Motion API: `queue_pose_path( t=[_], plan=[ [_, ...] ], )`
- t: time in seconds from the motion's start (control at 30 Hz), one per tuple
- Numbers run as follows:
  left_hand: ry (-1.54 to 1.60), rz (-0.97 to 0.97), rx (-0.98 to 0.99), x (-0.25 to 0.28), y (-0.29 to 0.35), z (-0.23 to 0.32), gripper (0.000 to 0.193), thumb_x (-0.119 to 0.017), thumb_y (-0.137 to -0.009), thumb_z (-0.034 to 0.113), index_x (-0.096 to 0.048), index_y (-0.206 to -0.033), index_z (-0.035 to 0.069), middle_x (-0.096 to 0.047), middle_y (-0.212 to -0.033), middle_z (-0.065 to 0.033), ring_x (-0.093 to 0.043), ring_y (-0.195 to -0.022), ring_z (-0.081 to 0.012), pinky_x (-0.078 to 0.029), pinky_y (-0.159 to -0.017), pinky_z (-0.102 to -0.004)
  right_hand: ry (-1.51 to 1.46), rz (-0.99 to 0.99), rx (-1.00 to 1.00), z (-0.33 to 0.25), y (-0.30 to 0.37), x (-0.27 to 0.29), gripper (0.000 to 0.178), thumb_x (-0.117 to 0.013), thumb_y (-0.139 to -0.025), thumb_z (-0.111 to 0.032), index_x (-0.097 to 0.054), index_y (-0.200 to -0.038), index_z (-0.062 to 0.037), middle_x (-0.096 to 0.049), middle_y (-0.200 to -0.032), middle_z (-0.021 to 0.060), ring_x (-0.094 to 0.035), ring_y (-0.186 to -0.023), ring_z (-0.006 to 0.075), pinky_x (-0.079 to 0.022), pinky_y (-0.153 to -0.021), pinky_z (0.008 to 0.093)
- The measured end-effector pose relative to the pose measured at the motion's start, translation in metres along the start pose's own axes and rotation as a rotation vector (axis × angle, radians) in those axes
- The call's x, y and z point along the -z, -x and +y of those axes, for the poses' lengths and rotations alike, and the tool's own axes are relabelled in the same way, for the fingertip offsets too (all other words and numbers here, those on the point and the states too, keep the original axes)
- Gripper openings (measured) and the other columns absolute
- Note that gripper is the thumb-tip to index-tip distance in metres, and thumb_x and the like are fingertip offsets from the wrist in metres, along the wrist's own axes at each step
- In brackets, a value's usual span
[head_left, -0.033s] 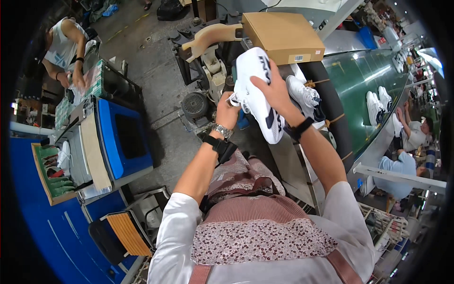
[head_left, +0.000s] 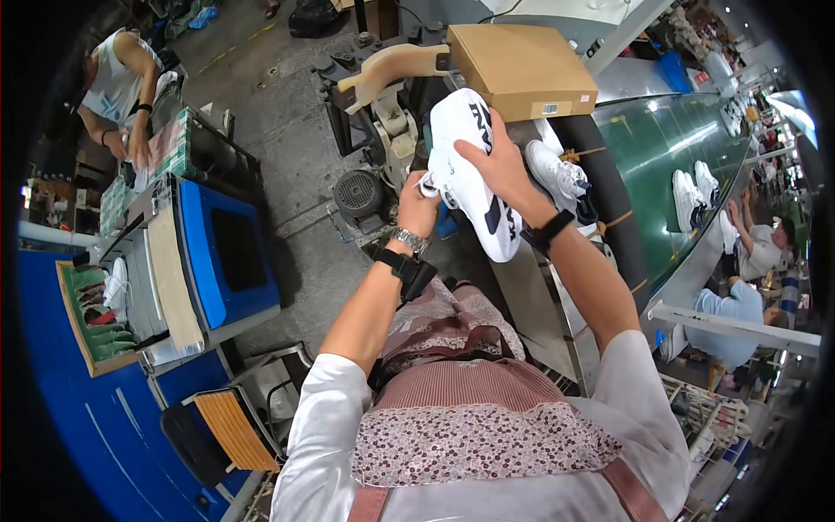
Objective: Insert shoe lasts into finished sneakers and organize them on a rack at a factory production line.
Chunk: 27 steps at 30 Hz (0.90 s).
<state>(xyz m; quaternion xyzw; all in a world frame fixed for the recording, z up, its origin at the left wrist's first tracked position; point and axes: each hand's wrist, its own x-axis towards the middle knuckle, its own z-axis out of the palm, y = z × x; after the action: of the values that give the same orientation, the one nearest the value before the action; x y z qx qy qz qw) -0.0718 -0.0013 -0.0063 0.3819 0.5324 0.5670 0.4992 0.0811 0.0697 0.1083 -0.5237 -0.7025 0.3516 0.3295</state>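
Observation:
A white sneaker (head_left: 453, 130) with dark markings is held up in front of me, tilted on its side. My right hand (head_left: 500, 170) grips it from the right, thumb lying across its side and the other fingers hidden behind it. At its left edge, my left hand (head_left: 417, 209) is closed on the white shoelaces (head_left: 431, 184); the fingertips are partly hidden. Just right of my right hand, another white sneaker (head_left: 550, 165) with a dark sole part rests beside the green conveyor belt (head_left: 639, 148).
A brown cardboard box (head_left: 522, 65) stands beyond the sneaker. Left of it are a machine with a curved tan pad (head_left: 391, 70) and a grey motor (head_left: 357, 192). A pair of white sneakers (head_left: 689, 198) sits on the belt. One person (head_left: 122, 74) works at far left, others at right.
The sneaker has rolled slightly in my hands. My grip is the same. At far left, the other person's hand has shifted a little.

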Motion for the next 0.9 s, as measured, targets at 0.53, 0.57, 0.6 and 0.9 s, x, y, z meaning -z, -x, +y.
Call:
queue_pose_path(
  t=[0.53, 0.57, 0.6, 0.9],
  plan=[
    [0.73, 0.097, 0.327, -0.03, -0.002, -0.026, 0.024, -0.047, -0.084, -0.006, -0.063, -0.099, 0.005, -0.063, -0.085, -0.0013, -0.061, -0.073, -0.014, -0.057, -0.068, -0.0349, 0.637, -0.219, 0.045, -0.058, -0.026, -0.027, 0.099, -0.074, -0.073, -0.049, -0.029, -0.142, 0.0073, -0.065, -0.111, 0.0328, -0.067, -0.097, 0.0503, -0.055, -0.086, 0.0541],
    [0.721, 0.11, 0.321, -0.023, 0.003, -0.038, 0.021, -0.048, -0.083, -0.006, -0.06, -0.095, 0.005, -0.059, -0.083, 0.0001, -0.059, -0.073, -0.0139, -0.056, -0.073, -0.0368, 0.601, -0.192, 0.089, -0.059, -0.015, -0.029, 0.1, -0.074, -0.073, -0.048, -0.029, -0.143, 0.0072, -0.065, -0.112, 0.033, -0.067, -0.097, 0.0503, -0.055, -0.086, 0.0539],
    [0.744, 0.079, 0.291, -0.019, 0.008, -0.053, 0.013, -0.051, -0.082, -0.001, -0.058, -0.092, 0.006, -0.058, -0.082, 0.0, -0.058, -0.076, -0.014, -0.055, -0.075, -0.038, 0.57, -0.151, 0.133, -0.059, -0.005, -0.027, 0.1, -0.075, -0.073, -0.048, -0.028, -0.143, 0.0071, -0.064, -0.114, 0.0332, -0.067, -0.097, 0.0503, -0.055, -0.085, 0.0538],
    [1.288, -0.036, 0.256, -0.079, 0.028, 0.016, 0.077, -0.042, -0.098, 0.072, -0.049, -0.145, 0.011, -0.061, -0.137, -0.0088, -0.061, -0.122, -0.0265, -0.051, -0.102, -0.042, 0.43, -0.021, 0.132, -0.037, 0.019, -0.022, 0.086, -0.081, -0.07, -0.044, -0.043, -0.129, 0.0043, -0.068, -0.106, 0.0275, -0.069, -0.092, 0.0451, -0.056, -0.08, 0.0517]
  ],
)
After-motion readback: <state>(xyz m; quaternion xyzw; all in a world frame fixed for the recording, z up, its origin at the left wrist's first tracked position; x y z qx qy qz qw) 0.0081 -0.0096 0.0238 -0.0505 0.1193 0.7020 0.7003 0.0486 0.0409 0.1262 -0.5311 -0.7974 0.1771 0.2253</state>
